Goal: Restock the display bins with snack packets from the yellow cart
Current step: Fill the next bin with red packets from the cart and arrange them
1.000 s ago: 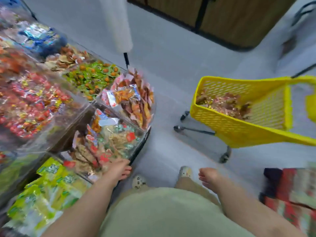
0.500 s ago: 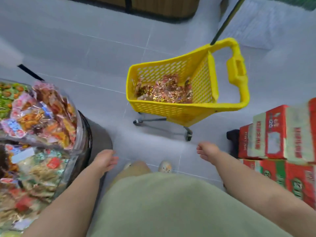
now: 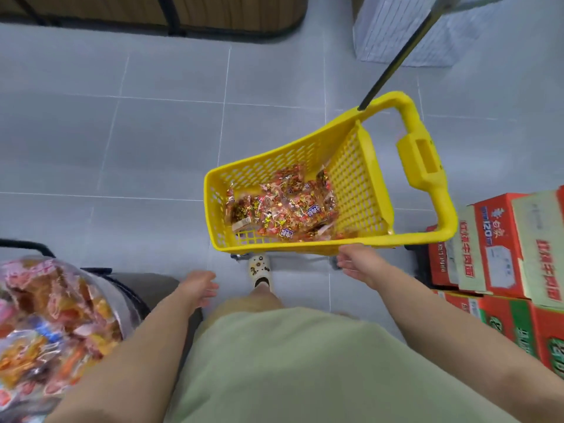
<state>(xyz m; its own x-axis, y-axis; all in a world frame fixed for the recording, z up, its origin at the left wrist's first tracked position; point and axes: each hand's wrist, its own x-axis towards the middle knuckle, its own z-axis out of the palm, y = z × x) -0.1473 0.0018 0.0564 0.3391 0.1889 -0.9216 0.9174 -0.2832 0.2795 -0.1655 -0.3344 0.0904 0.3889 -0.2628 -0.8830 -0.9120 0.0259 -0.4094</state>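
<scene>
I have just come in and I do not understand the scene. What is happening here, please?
A person stands over a yellow cart that holds a heap of snack packets. The right hand is open at the cart's near rim; the left hand hangs open and empty. A full display bin is at the left, and stacked boxes are at the right. No packet is picked up yet.

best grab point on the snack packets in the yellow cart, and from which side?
Come from straight above through the open top of the yellow cart: its mesh walls block any side approach. The snack packets lie loose and flat in a heap on the basket floor, so scooping a bunch from the top of the pile with spread fingers probably works best. The right hand is open at the near rim, closest.
</scene>
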